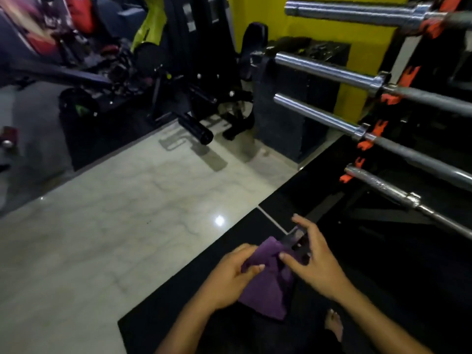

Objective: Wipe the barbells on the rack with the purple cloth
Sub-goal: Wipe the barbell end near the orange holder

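1. This is a gym.
2. Steel barbells [329,72] lie stacked on a black rack with orange hooks [388,98].
3. A black exercise machine [194,80] stands on the marble floor [115,213] by a yellow wall [319,31].

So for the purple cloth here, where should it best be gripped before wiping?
Probably at the bunched upper end of the purple cloth, from the left, where the left hand already pinches it. The rest hangs loose below, free to wrap a bar.

Both hands work a purple cloth [268,284] beside a rack of barbells [329,72].
The left hand [229,277] grips the cloth; the right hand [314,259] touches it, fingers spread, above a black mat [178,315].
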